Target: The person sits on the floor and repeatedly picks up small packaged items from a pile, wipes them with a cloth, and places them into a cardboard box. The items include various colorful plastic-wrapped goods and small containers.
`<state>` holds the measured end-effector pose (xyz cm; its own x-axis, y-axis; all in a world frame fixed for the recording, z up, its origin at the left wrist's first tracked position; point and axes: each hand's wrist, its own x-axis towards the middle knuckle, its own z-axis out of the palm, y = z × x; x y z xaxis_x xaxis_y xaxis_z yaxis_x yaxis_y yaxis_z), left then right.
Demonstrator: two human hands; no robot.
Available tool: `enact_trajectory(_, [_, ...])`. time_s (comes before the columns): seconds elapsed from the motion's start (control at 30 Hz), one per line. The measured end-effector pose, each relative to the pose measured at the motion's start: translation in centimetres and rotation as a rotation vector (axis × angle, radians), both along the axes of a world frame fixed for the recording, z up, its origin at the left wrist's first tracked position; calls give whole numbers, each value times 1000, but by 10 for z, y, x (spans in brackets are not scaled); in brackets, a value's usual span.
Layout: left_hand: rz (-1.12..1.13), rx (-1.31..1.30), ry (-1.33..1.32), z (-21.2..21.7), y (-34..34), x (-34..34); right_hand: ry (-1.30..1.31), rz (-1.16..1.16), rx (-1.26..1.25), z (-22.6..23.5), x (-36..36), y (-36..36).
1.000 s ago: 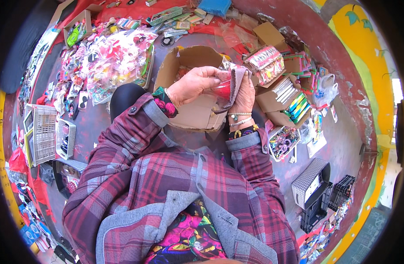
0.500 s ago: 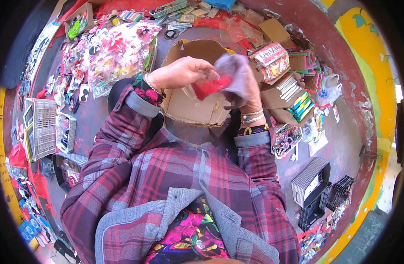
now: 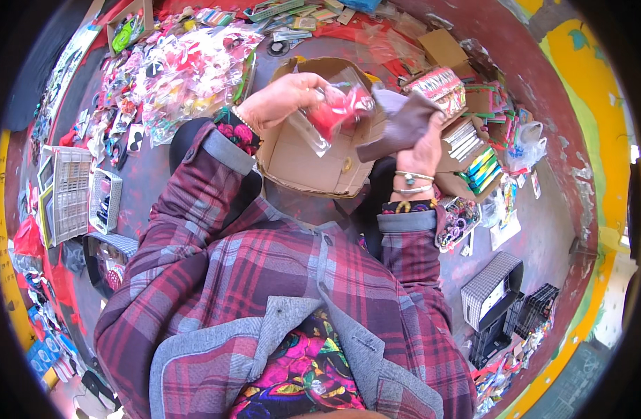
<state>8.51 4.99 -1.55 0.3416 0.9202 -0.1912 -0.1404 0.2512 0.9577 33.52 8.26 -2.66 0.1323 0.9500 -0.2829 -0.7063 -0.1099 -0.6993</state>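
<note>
My left hand [image 3: 282, 101] is closed on a clear plastic packet [image 3: 332, 115] with something red inside; what the red thing is cannot be made out. In my right hand [image 3: 424, 150] is a dark purple-brown cloth [image 3: 402, 124], gripped at its right edge and hanging to the left. The packet and the cloth are held apart, side by side. Beneath both hands stands an open cardboard box [image 3: 308, 173], with its inner bottom partly covered by the packet and my left hand.
Left of the box lies a heap of plastic-wrapped goods [image 3: 191, 84]. To the right are small cartons [image 3: 456, 164] of packaged items and a tray of hair ties [image 3: 460, 220]. White baskets [image 3: 105, 202] stand at far left, a checkered bin [image 3: 491, 290] at lower right.
The cloth has moved right, away from the packet, and spreads out more. My left hand has risen slightly, and more of the clear packet shows.
</note>
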Motion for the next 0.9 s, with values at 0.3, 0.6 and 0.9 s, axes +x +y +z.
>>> enact_trajectory(0.3, [471, -353, -74, -86, 17, -27, 100, -127, 40, -2, 51, 3])
enact_trajectory(0.6, [443, -428, 93, -254, 45, 17, 40, -98, -55, -12, 71, 7])
enact_trajectory(0.9, [94, -410, 1236, -473, 39, -14, 27, -57, -175, 5, 61, 9])
